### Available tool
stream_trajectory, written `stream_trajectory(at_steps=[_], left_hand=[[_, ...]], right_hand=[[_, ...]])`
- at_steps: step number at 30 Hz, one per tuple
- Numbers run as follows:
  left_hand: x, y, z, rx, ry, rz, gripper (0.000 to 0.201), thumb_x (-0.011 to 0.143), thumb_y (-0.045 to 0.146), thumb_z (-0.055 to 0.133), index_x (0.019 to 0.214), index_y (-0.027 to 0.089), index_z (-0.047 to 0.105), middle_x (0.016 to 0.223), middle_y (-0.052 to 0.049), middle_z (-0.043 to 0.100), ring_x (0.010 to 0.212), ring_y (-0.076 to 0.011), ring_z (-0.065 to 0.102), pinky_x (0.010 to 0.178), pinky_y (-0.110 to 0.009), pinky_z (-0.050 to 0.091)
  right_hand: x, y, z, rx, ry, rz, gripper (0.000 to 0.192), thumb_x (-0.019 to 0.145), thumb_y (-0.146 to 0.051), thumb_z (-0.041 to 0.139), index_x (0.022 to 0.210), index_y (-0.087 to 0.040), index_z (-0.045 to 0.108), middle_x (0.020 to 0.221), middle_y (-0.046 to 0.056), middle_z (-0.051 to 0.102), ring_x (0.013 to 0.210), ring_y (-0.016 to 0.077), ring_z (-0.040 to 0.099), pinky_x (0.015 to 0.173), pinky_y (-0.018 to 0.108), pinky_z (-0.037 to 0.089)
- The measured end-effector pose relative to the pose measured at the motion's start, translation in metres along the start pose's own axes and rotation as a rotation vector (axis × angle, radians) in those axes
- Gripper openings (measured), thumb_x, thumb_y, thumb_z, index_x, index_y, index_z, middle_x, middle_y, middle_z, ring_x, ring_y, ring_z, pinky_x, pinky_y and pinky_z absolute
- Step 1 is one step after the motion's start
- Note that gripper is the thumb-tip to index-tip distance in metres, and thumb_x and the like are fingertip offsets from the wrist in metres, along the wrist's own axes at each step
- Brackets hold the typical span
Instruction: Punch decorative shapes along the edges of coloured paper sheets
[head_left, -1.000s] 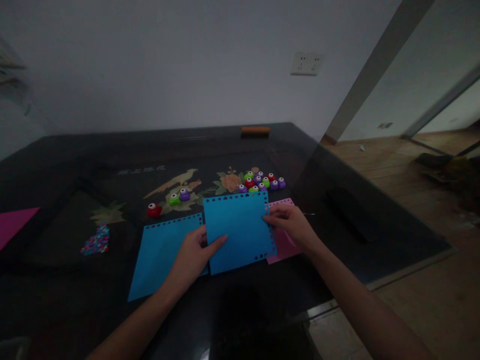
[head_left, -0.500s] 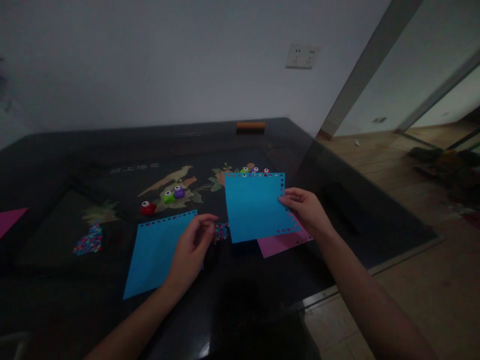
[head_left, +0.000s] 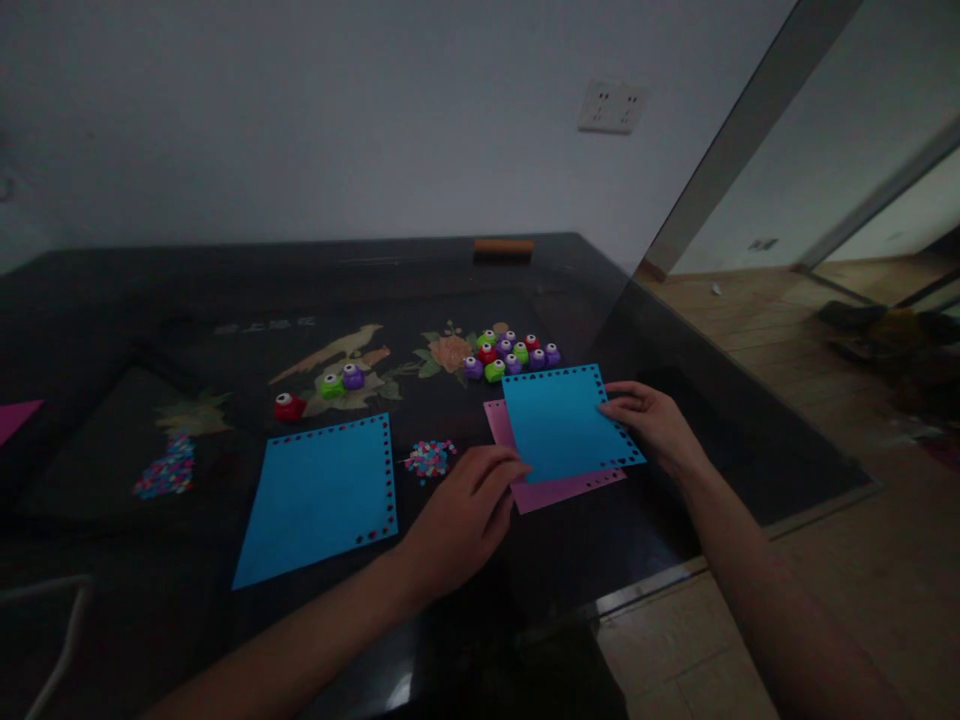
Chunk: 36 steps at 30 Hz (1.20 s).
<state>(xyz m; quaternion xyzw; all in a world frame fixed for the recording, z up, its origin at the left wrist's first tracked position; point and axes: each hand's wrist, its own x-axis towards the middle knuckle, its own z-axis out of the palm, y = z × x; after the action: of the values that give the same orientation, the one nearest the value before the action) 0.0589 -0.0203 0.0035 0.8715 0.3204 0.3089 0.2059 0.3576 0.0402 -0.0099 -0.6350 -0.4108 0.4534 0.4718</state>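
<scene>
Lying now on the pink sheet [head_left: 559,490], the blue sheet [head_left: 564,423] has moved to 3 o'clock; right hand [head_left: 654,423] pinches its edge, left hand [head_left: 465,510] rests loosely curled beside it.

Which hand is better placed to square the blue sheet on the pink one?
Probably the right hand: it already grips the blue sheet at its right edge, while the left hand only rests by the pink sheet.

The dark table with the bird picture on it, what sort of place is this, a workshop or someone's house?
Most likely a room in a home, used for paper craft. The table has a painted bird and flowers, a wall socket sits above it, and wooden flooring shows beyond. Small paper punches and punched blue sheets lie out.
</scene>
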Motion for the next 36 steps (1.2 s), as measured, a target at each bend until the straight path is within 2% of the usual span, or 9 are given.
stream_trajectory(at_steps=[2,5,11,17,29,36], left_hand=[[0.0,-0.003,0.011,0.02,-0.018,0.025,0.035,0.087,0.005,0.044,0.121,0.016,0.048,0.121,-0.012,0.051,0.115,-0.021,0.048,0.099,-0.037,0.044],[-0.002,-0.008,0.018,0.069,-0.035,0.017,0.036,0.087,0.005,0.044,0.122,0.014,0.047,0.123,-0.013,0.05,0.118,-0.023,0.047,0.101,-0.04,0.044],[-0.002,-0.016,0.015,0.172,-0.1,-0.064,0.04,0.087,0.011,0.048,0.128,0.013,0.044,0.13,-0.016,0.048,0.124,-0.0278,0.045,0.104,-0.047,0.042],[-0.001,-0.018,0.019,0.243,-0.168,-0.131,0.051,0.087,0.018,0.054,0.135,0.015,0.038,0.143,-0.019,0.037,0.135,-0.0309,0.034,0.106,-0.05,0.039],[-0.002,-0.019,0.021,0.29,-0.171,-0.117,0.052,0.088,0.026,0.054,0.137,0.013,0.038,0.147,-0.021,0.035,0.137,-0.0307,0.031,0.106,-0.05,0.039],[-0.001,-0.019,0.021,0.328,-0.204,-0.119,0.052,0.088,0.027,0.054,0.136,0.011,0.04,0.146,-0.021,0.037,0.137,-0.0306,0.032,0.107,-0.049,0.038]], right_hand=[[0.0,0.0,0.003,-0.032,-0.021,0.002,0.046,0.052,-0.03,0.084,0.092,-0.018,0.065,0.062,-0.002,0.066,0.048,0.0117,0.056,0.047,0.025,0.043],[-0.002,-0.002,0.009,-0.065,-0.021,-0.015,0.044,0.052,-0.031,0.083,0.09,-0.018,0.065,0.064,-0.001,0.067,0.049,0.012,0.056,0.047,0.025,0.043],[-0.004,-0.004,0.013,-0.141,-0.059,-0.019,0.043,0.055,-0.033,0.081,0.093,-0.019,0.065,0.066,0.0,0.067,0.05,0.0128,0.056,0.047,0.026,0.042],[-0.001,-0.001,0.011,-0.171,-0.068,-0.006,0.044,0.055,-0.031,0.081,0.094,-0.019,0.066,0.066,0.0,0.066,0.05,0.0123,0.056,0.049,0.027,0.043],[-0.002,-0.001,0.012,-0.177,-0.067,-0.034,0.041,0.056,-0.031,0.081,0.092,-0.02,0.067,0.067,0.001,0.069,0.053,0.0146,0.06,0.051,0.029,0.048],[-0.002,-0.002,0.014,-0.187,-0.073,-0.043,0.04,0.056,-0.029,0.081,0.092,-0.019,0.066,0.065,0.0,0.068,0.053,0.0136,0.059,0.051,0.028,0.046]])
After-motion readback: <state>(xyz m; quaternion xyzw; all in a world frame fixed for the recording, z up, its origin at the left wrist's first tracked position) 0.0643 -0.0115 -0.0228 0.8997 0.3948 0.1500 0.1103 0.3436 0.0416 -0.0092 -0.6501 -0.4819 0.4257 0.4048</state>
